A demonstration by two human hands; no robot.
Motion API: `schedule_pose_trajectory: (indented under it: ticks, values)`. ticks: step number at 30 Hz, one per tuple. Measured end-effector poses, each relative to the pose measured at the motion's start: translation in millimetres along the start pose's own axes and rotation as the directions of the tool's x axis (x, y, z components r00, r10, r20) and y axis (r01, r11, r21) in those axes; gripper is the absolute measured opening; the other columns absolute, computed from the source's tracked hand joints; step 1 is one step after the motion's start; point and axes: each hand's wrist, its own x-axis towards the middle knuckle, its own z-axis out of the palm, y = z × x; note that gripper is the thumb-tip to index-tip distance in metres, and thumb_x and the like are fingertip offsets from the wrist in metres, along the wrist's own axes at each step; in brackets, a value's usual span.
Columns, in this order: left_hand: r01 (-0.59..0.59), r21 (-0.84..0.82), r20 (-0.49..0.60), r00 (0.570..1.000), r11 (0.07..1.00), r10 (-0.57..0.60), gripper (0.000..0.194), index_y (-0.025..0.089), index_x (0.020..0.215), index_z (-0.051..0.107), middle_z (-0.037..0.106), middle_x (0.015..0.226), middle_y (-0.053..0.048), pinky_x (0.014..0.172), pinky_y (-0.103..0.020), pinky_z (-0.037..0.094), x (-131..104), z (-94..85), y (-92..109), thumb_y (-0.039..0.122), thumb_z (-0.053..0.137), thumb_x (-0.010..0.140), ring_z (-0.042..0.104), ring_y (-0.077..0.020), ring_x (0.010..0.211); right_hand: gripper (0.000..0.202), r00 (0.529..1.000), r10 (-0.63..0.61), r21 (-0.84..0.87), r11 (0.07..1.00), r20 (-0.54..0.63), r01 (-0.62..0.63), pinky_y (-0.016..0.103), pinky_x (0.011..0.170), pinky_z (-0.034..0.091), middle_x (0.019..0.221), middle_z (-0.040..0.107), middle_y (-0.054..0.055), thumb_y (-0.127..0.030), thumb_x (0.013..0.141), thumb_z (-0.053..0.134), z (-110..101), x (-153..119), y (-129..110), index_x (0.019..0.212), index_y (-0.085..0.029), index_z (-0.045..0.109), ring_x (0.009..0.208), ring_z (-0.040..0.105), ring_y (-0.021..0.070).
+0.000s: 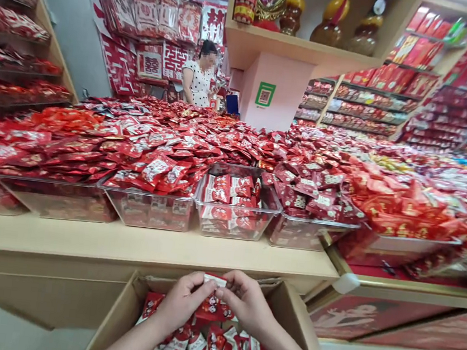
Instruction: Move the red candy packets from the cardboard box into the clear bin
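My left hand (185, 300) and my right hand (246, 303) meet over an open cardboard box (116, 319). Between them they pinch a small red and white packet (215, 281), thumbs and fingers closed on its two sides. Below the hands, the box holds many red and white wrapped packets (214, 344). Straight ahead on the counter stands a clear plastic bin (233, 228) with similar packets laid in rows, its fill lower than in the bins beside it.
A wooden counter (157, 248) runs across, lined with heaped clear bins (149, 210). To the right, a display case with a white corner guard (346, 283) juts forward. A person in a dotted top (200, 84) stands behind the heaps. An overhead shelf (315, 49) holds gourds.
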Motion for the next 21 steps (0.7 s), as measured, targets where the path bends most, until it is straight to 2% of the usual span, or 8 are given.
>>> schedule_pose_trajectory:
  ticks: [4, 7, 11, 14, 16, 18, 19, 21]
  values:
    - [0.003, -0.093, -0.159, 0.987, 0.996, -0.018, 0.026, 0.015, 0.068, 0.060, 0.056, 0.064, 0.002, 0.057, -0.020, 0.038, -2, 6.1, 1, 0.037, 0.049, 0.075, 0.047, -0.0129, 0.061, 0.025, 0.997, -0.030, 0.282, 0.959, 0.070, 0.009, 0.023, 0.066, 0.041, 0.077, 0.055, 0.000, -0.031, 0.069, 0.060, 9, -1, -4, 0.088, -0.018, 0.049, 0.074, 0.052, 0.0120]
    - [0.034, -0.195, -0.203, 0.976, 0.980, -0.074, 0.026, 0.016, 0.073, 0.061, 0.055, 0.060, 0.003, 0.047, -0.019, 0.036, -5, 7.9, 4, 0.041, 0.053, 0.072, 0.046, -0.0115, 0.053, 0.028, 0.991, -0.016, 0.349, 0.936, 0.133, -0.032, 0.026, 0.067, 0.044, 0.081, 0.057, 0.002, -0.030, 0.068, 0.061, 15, -2, -5, 0.089, -0.017, 0.049, 0.075, 0.054, 0.0138]
    - [0.028, -0.328, -0.194, 0.976, 0.944, -0.096, 0.030, 0.017, 0.075, 0.058, 0.055, 0.056, 0.003, 0.047, -0.019, 0.037, -7, 2.8, 9, 0.045, 0.046, 0.075, 0.049, -0.0124, 0.054, 0.020, 0.995, -0.070, 0.192, 0.980, 0.071, 0.055, 0.027, 0.064, 0.045, 0.078, 0.059, 0.004, -0.030, 0.074, 0.054, 9, -4, -19, 0.088, -0.017, 0.050, 0.071, 0.056, 0.0147]
    - [0.070, -0.301, -0.127, 0.985, 0.951, -0.112, 0.031, 0.018, 0.079, 0.055, 0.057, 0.062, 0.002, 0.042, -0.018, 0.035, -6, 0.3, 10, 0.045, 0.040, 0.077, 0.050, -0.0118, 0.051, 0.017, 0.963, -0.266, -0.103, 0.960, -0.042, 0.261, 0.027, 0.067, 0.044, 0.083, 0.058, 0.005, -0.027, 0.079, 0.045, -12, 4, -59, 0.094, -0.019, 0.049, 0.074, 0.055, 0.0148]
    - [0.080, -0.135, -0.033, 0.996, 0.988, -0.085, 0.025, 0.018, 0.080, 0.055, 0.057, 0.065, 0.001, 0.043, -0.018, 0.035, -6, 1.3, 7, 0.040, 0.043, 0.077, 0.052, -0.0118, 0.053, 0.019, 0.884, -0.455, -0.396, 0.835, -0.108, 0.381, 0.027, 0.072, 0.042, 0.087, 0.056, 0.005, -0.025, 0.080, 0.044, -32, 22, -96, 0.097, -0.019, 0.049, 0.079, 0.053, 0.0151]
    - [0.004, 0.132, 0.110, 0.994, 0.991, -0.018, 0.019, 0.019, 0.078, 0.059, 0.060, 0.066, 0.001, 0.052, -0.020, 0.039, -9, 3.5, 1, 0.032, 0.047, 0.075, 0.053, -0.0130, 0.060, 0.025, 0.843, -0.533, -0.671, 0.653, -0.076, 0.352, 0.027, 0.079, 0.038, 0.097, 0.054, 0.007, -0.022, 0.081, 0.039, -52, 49, -130, 0.104, -0.018, 0.048, 0.090, 0.049, 0.0161]
    - [-0.063, 0.264, 0.190, 0.982, 0.963, 0.012, 0.016, 0.020, 0.078, 0.061, 0.061, 0.069, 0.001, 0.058, -0.021, 0.040, -11, 4.4, -3, 0.029, 0.048, 0.074, 0.054, -0.0138, 0.064, 0.027, 0.874, -0.483, -0.789, 0.554, -0.047, 0.264, 0.028, 0.083, 0.035, 0.101, 0.053, 0.009, -0.020, 0.082, 0.037, -60, 64, -142, 0.107, -0.017, 0.047, 0.095, 0.047, 0.0169]
    - [-0.179, 0.444, 0.335, 0.942, 0.878, 0.022, 0.016, 0.023, 0.080, 0.064, 0.064, 0.076, 0.000, 0.065, -0.022, 0.040, -15, 5.1, -13, 0.024, 0.050, 0.071, 0.056, -0.0153, 0.071, 0.030, 0.976, -0.214, -0.925, 0.363, 0.037, 0.115, 0.028, 0.082, 0.034, 0.105, 0.053, 0.011, -0.017, 0.080, 0.038, -71, 94, -157, 0.108, -0.015, 0.048, 0.096, 0.047, 0.0189]
